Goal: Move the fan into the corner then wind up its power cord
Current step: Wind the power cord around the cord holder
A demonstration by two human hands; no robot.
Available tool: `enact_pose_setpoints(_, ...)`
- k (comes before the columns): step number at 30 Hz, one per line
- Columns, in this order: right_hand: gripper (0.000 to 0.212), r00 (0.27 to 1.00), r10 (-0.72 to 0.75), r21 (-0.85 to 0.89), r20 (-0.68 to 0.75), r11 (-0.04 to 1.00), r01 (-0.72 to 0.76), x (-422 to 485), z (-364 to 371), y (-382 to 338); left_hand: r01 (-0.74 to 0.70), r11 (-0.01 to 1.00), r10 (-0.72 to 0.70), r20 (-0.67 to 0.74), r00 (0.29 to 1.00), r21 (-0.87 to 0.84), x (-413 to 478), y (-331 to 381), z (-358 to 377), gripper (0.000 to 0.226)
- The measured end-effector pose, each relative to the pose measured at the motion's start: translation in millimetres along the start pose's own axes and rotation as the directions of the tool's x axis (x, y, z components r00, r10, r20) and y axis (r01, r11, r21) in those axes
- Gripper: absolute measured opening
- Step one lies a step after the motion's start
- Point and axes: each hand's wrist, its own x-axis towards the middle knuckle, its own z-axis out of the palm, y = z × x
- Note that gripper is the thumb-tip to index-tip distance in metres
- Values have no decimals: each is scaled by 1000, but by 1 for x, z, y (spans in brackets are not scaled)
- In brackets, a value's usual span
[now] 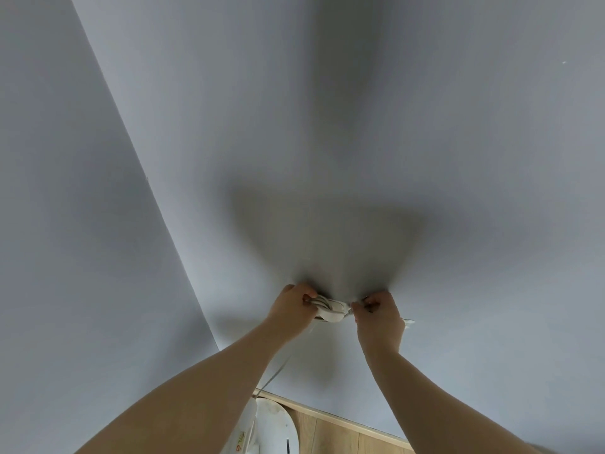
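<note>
A white power cord (pixel 330 309) is gathered into a small bundle of loops, held up in front of the grey wall. My left hand (pixel 291 309) grips the bundle's left end. My right hand (pixel 379 319) pinches its right end, with a white plug tip (pixel 409 321) sticking out past the hand. A loose strand of cord (pixel 278 371) hangs from the bundle down to the white fan (pixel 271 427), of which only the round base and part of the pole show at the bottom edge, standing close to the wall corner.
Two grey walls meet in a corner line (pixel 183 250) at the left. A wooden skirting board (pixel 327 412) and wood floor (pixel 337 437) show at the bottom. My forearms fill the lower middle of the view.
</note>
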Motion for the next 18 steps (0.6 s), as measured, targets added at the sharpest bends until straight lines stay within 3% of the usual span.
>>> enact_pose_setpoints(4,20,997,77,20,-3,997,-77,6,2,-3,-226,939,201,122,972,259,-8,-2,3,42)
enact_pose_setpoints(8,24,992,127,115,-20,986,-124,1,2,-4,-315,771,223,229,948,554,-17,-1,12,55)
enact_pose_setpoints(14,25,985,170,173,37,969,-174,-3,0,-16,-321,773,182,294,938,547,-20,0,5,64)
enact_pose_setpoints(18,27,996,2,104,85,994,-11,-13,7,-24,-256,924,195,226,955,285,-20,-1,-1,58)
